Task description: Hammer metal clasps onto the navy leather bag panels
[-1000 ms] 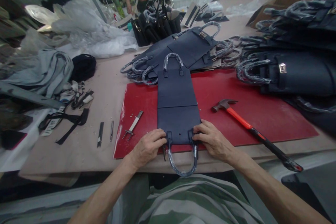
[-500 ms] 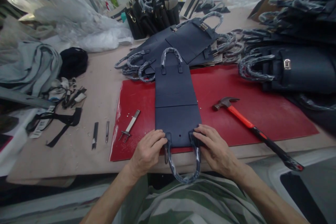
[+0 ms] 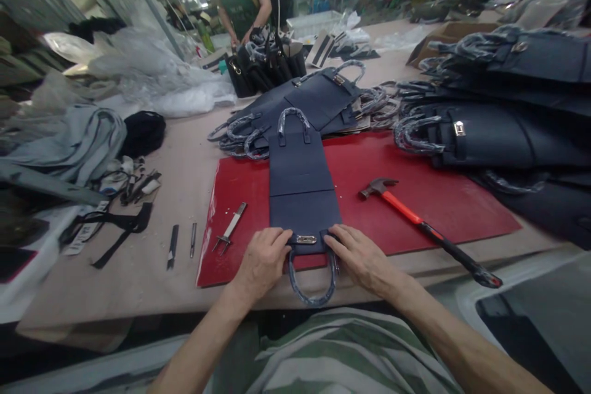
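A flat navy leather bag panel (image 3: 300,184) with a wrapped handle at each end lies lengthwise on a red mat (image 3: 415,197). My left hand (image 3: 263,261) presses the panel's near edge on the left, fingers curled over it. My right hand (image 3: 357,258) holds down the near edge on the right. Between them a small silver metal plate (image 3: 306,239) sits on the panel. The near handle (image 3: 311,286) hangs over the table's edge toward me.
A red-handled hammer (image 3: 415,221) lies on the mat to the right. A pronged metal tool (image 3: 229,229) and two small punches (image 3: 182,243) lie to the left. Stacks of navy bags (image 3: 498,129) fill the right and far side. A person stands across the table.
A silver metal plate now sits on the panel's near edge between my hands, where only a small hole showed before. Both hands stay at that edge.
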Motion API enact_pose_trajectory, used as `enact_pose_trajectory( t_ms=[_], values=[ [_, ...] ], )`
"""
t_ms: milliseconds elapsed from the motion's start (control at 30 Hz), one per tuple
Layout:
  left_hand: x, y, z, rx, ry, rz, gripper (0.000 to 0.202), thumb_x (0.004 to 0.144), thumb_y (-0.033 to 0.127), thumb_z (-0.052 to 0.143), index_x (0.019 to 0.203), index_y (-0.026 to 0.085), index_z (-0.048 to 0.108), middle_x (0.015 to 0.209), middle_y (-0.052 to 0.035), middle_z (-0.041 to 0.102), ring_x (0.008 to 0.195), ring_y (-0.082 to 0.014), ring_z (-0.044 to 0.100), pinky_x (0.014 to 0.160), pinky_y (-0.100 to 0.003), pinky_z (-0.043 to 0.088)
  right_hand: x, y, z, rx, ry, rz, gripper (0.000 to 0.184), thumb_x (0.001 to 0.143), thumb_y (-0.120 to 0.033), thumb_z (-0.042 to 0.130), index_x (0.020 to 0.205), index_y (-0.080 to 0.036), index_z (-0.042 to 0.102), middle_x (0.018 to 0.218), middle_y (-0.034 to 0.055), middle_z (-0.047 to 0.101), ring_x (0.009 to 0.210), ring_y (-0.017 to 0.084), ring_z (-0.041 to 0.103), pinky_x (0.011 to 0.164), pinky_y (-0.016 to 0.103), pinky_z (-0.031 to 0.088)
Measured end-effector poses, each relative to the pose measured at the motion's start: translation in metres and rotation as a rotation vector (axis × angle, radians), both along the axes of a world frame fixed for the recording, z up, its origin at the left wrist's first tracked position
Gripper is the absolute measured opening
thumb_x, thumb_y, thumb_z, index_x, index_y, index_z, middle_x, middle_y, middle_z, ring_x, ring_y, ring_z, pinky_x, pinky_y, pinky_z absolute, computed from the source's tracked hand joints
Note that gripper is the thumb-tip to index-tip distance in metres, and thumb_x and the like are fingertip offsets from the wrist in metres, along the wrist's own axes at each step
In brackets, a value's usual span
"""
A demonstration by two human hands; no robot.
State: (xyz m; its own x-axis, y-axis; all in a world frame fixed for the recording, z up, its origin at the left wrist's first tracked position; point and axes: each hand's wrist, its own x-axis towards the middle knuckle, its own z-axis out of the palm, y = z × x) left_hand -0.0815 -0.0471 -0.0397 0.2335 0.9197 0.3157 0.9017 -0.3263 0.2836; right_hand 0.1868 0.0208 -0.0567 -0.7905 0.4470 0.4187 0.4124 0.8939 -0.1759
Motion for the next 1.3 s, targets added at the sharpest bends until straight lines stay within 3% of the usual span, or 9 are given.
enact_pose_trajectory(
  t_ms=[67,133,233,300,433,533,767,1100,1300],
  values=[
    [0.003,0.003,0.007,0.022,0.017,-0.036,0.026,0.098,0.014,0.047,0.118,0.016,0.062,0.112,-0.0128,0.067,0.103,-0.0266,0.061,0.092,-0.047,0.052,0.002,0.004,0.001,0.016,0.017,0.0,0.045,0.095,-0.009,0.04,0.139,-0.012,0.051,0.128,0.0202,0.06,0.119,0.028,0.056,0.099,0.048,0.052],
    [0.0,0.007,0.02,0.031,-0.096,-0.098,0.028,0.098,0.013,0.044,0.118,0.017,0.062,0.115,-0.0117,0.067,0.11,-0.0247,0.061,0.102,-0.047,0.048,0.002,0.01,0.007,0.059,0.083,-0.011,0.047,0.095,-0.008,0.039,0.141,-0.011,0.048,0.127,0.0202,0.061,0.118,0.027,0.057,0.098,0.046,0.052],
    [-0.01,0.01,0.044,-0.011,-0.342,-0.174,0.033,0.098,0.016,0.044,0.128,0.017,0.059,0.128,-0.0118,0.064,0.122,-0.0225,0.058,0.109,-0.042,0.046,-0.003,0.025,0.026,0.078,0.248,-0.061,0.046,0.095,-0.008,0.038,0.14,-0.012,0.046,0.123,0.0187,0.064,0.114,0.026,0.061,0.096,0.043,0.052],
    [-0.014,0.015,0.057,-0.045,-0.431,-0.16,0.038,0.094,0.021,0.053,0.132,0.017,0.057,0.132,-0.0119,0.062,0.123,-0.0232,0.059,0.106,-0.039,0.048,-0.01,0.038,0.045,-0.017,0.319,-0.094,0.041,0.096,-0.011,0.038,0.135,-0.013,0.05,0.119,0.0165,0.067,0.109,0.024,0.063,0.093,0.04,0.052],
    [-0.01,0.048,0.067,-0.018,-0.548,0.101,0.024,0.089,0.029,0.06,0.108,0.017,0.069,0.102,-0.007,0.074,0.095,-0.0215,0.068,0.088,-0.034,0.053,-0.029,0.072,0.08,-0.39,0.327,-0.203,0.033,0.097,-0.021,0.038,0.121,-0.016,0.06,0.1,0.0098,0.072,0.089,0.02,0.067,0.081,0.033,0.05],
    [-0.007,0.083,0.067,-0.042,-0.632,0.277,0.019,0.084,0.028,0.061,0.092,0.016,0.073,0.086,-0.0049,0.075,0.082,-0.0206,0.069,0.077,-0.031,0.052,-0.041,0.102,0.09,-0.592,0.33,-0.288,0.031,0.091,-0.026,0.042,0.106,-0.016,0.067,0.086,0.0059,0.071,0.079,0.019,0.064,0.074,0.03,0.046],
    [-0.012,0.131,0.065,-0.144,-0.745,0.4,0.019,0.077,0.029,0.068,0.087,0.015,0.075,0.075,-0.0034,0.073,0.073,-0.0193,0.066,0.067,-0.027,0.047,-0.056,0.146,0.071,-0.713,0.394,-0.365,0.033,0.085,-0.032,0.041,0.083,-0.014,0.069,0.072,0.0045,0.066,0.071,0.019,0.059,0.065,0.028,0.042],
    [-0.021,0.168,0.039,-0.255,-0.967,0.435,0.029,0.069,0.039,0.072,0.086,0.015,0.073,0.071,-0.0022,0.07,0.065,-0.016,0.061,0.059,-0.024,0.043,-0.063,0.167,0.054,-0.884,0.515,-0.441,0.038,0.083,-0.045,0.046,0.077,-0.015,0.068,0.072,0.0036,0.063,0.07,0.018,0.055,0.062,0.029,0.039],
    [-0.025,0.174,0.028,-0.326,-1.081,0.44,0.032,0.068,0.041,0.076,0.088,0.016,0.073,0.072,-0.0032,0.071,0.064,-0.0167,0.062,0.057,-0.024,0.043,-0.065,0.17,0.048,-1.038,0.57,-0.447,0.038,0.08,-0.053,0.052,0.075,-0.017,0.064,0.072,0.0032,0.062,0.067,0.018,0.055,0.057,0.028,0.039]
  ],
)
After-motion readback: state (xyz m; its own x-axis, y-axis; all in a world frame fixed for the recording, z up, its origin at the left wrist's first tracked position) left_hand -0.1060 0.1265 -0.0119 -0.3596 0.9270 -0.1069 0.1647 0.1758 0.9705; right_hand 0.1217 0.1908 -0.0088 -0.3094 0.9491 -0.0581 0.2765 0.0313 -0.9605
